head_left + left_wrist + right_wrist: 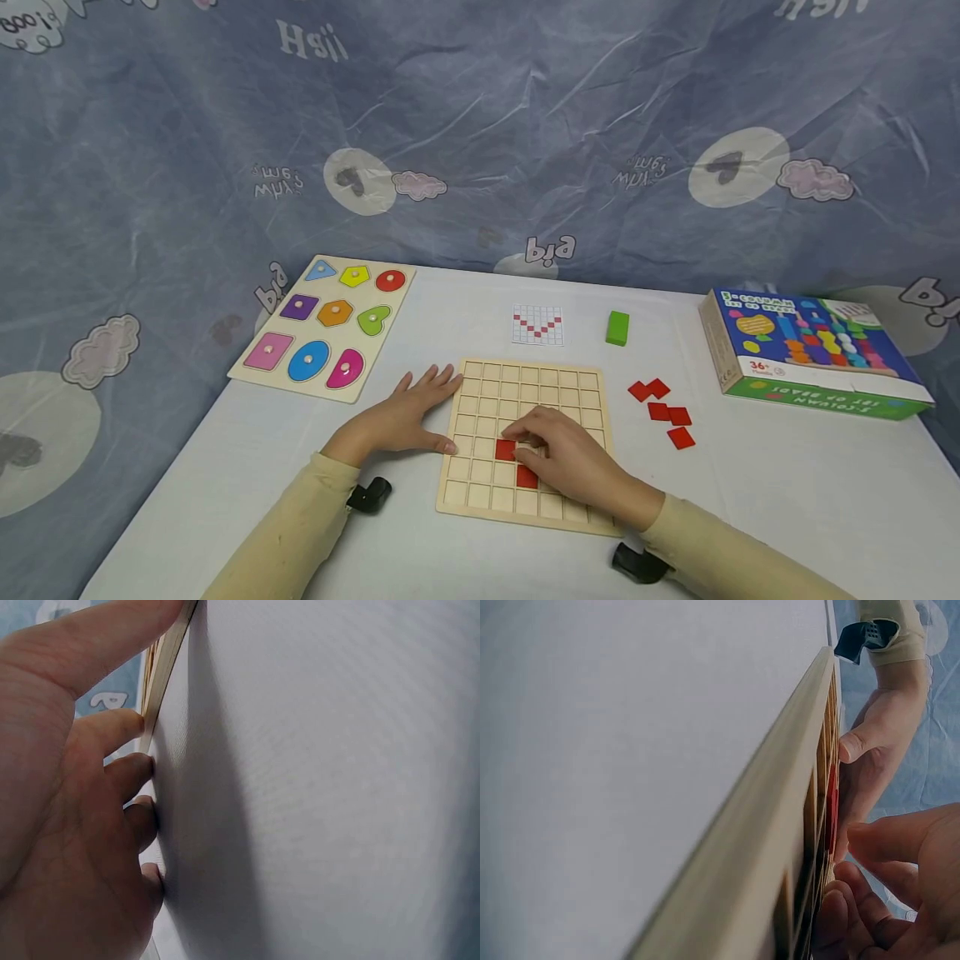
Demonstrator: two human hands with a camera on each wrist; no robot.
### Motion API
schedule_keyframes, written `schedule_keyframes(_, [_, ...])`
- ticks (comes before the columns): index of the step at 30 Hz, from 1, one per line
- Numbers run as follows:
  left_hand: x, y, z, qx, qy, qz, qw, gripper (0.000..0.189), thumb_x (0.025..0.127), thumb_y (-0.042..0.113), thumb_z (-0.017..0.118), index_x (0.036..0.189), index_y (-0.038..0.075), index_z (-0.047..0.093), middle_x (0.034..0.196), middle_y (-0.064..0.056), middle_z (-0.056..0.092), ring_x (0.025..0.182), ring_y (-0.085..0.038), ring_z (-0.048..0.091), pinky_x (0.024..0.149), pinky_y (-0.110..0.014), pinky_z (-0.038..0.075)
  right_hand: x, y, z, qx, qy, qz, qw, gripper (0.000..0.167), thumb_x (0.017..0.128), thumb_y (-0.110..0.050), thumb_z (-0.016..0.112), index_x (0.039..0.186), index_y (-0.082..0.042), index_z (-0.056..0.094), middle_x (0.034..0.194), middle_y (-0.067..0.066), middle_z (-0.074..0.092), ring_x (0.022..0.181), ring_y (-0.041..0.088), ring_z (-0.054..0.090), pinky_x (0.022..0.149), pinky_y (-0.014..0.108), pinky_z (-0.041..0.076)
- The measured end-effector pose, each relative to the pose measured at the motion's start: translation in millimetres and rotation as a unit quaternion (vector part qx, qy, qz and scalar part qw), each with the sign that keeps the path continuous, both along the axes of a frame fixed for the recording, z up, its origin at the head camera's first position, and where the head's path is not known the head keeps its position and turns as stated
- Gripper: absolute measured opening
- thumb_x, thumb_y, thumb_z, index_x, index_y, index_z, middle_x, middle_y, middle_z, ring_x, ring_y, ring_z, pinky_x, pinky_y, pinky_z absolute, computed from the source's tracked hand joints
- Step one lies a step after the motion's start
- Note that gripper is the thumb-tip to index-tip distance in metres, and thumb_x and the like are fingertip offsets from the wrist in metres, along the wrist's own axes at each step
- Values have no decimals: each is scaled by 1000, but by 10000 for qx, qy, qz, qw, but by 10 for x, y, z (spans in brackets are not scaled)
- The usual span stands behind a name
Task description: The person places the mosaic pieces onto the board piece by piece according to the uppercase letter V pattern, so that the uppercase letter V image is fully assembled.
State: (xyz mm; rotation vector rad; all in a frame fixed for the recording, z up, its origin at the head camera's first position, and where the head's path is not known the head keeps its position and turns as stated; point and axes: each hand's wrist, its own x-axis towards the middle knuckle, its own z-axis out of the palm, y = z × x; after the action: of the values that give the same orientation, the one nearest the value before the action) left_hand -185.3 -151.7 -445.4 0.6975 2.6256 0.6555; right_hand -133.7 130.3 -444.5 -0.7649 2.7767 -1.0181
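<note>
A square wooden grid board lies on the table with two red square tiles in its cells, an upper-left tile and a lower-right tile. My left hand rests spread at the board's left side, thumb and index finger touching its edge. Over the board, my right hand has bent fingers, with the index fingertip and thumb close to the upper-left tile. No tile shows between the parted thumb and fingers in the right wrist view, where the red tiles appear edge-on.
Several loose red tiles lie right of the board. Behind it are a printed grid card with a red V pattern and a green block. A shape puzzle lies back left; a bead-set box stands at right.
</note>
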Motion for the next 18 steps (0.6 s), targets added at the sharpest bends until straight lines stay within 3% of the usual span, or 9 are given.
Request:
schedule_keyframes(8, [-1,2,0,39,7,4,10000,108,78,49,86,162,17,27,169,-6,16,157,-28,3,125,-54,-3,2,100,20,-223,-1,150,9996,22,92,-14,75,113,-21,74,102,-13,64,87,6,58,76,24,53])
schedule_keyframes(18, [10,9,19,71,-9,-1,10000,108,78,47,86,162,16,28,169,-7,17,157,-29,3,125,-54,-3,8,274,40,-48,-113,60,9999,23,93,-15,74,113,-24,74,103,-14,64,87,5,57,77,24,53])
